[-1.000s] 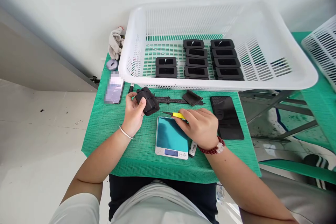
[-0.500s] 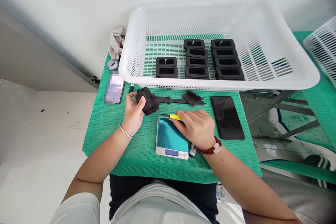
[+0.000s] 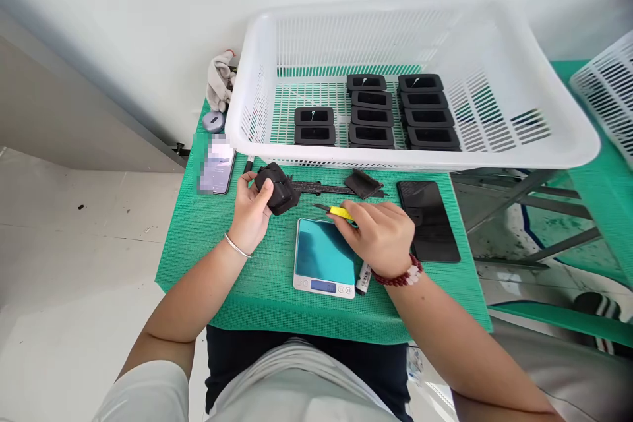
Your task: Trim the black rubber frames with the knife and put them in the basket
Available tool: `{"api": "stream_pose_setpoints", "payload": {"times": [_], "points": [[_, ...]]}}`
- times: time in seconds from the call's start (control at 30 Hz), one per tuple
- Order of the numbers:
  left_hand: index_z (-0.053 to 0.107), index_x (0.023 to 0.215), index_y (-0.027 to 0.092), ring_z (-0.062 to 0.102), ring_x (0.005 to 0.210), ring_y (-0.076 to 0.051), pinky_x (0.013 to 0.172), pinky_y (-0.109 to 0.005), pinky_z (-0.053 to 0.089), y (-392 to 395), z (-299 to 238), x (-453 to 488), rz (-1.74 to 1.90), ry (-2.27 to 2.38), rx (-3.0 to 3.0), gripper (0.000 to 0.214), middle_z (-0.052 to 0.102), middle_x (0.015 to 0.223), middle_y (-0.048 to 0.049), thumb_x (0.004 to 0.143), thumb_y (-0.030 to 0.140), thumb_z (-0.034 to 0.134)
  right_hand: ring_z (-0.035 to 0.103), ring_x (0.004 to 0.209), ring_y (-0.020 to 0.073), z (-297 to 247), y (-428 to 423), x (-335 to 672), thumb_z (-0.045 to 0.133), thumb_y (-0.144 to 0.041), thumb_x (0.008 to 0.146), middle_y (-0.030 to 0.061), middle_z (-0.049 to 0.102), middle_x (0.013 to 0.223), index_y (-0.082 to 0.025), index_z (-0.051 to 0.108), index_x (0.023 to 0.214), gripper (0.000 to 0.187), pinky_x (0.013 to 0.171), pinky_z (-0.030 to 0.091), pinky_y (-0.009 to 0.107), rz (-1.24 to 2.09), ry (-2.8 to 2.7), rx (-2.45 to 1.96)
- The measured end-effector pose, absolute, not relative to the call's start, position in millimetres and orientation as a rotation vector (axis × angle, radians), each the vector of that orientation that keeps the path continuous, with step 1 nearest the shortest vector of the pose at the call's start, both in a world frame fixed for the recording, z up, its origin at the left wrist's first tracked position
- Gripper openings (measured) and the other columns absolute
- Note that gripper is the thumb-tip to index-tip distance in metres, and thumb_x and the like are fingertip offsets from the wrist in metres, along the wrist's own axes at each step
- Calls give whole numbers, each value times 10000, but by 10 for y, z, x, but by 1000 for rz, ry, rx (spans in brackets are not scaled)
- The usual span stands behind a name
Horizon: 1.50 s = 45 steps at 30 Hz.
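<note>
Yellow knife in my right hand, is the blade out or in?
Out: the dark blade juts from the yellow handle, past the right hand's fingers.

The utility knife (image 3: 340, 212) is yellow; the molded part (image 3: 277, 196) is black. The scale platform (image 3: 321, 254) is teal, the basket (image 3: 410, 159) white, the counter cover (image 3: 200, 231) mesh-patterned green.

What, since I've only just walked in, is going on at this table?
A person's left hand grips a black piece, while the right hand holds a yellow-handled cutter. The blade points towards the piece but is apart from it. A small scale lies on the green-covered table by the right hand. Beyond the hands, a white basket holds black frames in three columns.
</note>
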<state>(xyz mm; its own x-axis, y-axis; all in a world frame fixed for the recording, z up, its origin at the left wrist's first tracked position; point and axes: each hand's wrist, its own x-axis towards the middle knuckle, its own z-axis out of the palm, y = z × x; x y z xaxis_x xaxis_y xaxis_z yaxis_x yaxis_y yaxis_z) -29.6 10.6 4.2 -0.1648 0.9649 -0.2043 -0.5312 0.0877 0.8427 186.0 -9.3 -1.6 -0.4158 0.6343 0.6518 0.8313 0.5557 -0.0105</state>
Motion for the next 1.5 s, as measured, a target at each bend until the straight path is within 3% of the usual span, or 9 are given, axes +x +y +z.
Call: {"api": "stream_pose_setpoints", "payload": {"times": [0.83,1.5], "points": [[458,930,223,677,840,-121,885,-337,535,119,10,-307,1451,959,560,424,666,902,31,692,328,793,490,508,114,-13,-63,1852,623,-364,860,-16,633,573,-160,626,813,209,567,295,281,-434,-2215,-1151],[469,907,220,684,806,-116,868,-313,541,158,10,-302,1452,967,536,472,676,876,38,629,331,835,469,504,117,-13,-74,1850,590,-356,876,-21,609,549,-171,633,798,205,574,278,289,-460,-2213,-1222]]}}
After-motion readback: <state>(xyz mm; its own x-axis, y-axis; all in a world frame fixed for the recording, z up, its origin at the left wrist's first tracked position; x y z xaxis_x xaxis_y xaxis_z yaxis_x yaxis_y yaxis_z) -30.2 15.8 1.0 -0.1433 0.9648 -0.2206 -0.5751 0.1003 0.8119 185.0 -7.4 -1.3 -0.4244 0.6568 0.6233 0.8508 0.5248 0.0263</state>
